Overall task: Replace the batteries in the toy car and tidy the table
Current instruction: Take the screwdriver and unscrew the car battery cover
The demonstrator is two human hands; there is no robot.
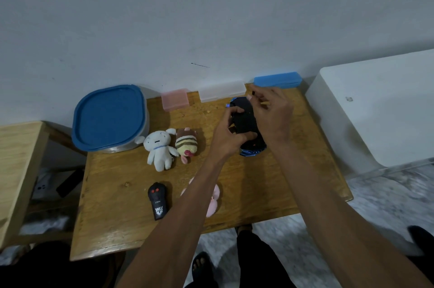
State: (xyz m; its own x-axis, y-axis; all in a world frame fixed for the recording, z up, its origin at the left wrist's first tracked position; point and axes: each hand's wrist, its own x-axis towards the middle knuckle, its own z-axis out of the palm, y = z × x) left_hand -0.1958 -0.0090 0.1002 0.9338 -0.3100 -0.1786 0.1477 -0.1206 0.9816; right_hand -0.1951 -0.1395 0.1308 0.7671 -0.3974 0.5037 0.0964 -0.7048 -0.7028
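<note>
I stand at a small wooden table (112,196) pushed against a plain, pale grey-blue wall (211,17) with a few dark scuffs. To my left is a lighter wooden shelf unit (18,158); to my right, a white boxy appliance (380,104). The floor (317,240) is speckled grey, and the light is dim.

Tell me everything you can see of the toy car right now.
The toy car is blue-bodied and lies upside down, its flat black plastic underside facing up, on the far right part of the wooden table. Blue trim shows at both ends. The left hand grips its near left side; the right hand is over its far end, pinching a small dark piece. Whether the battery compartment is open cannot be told.
</note>
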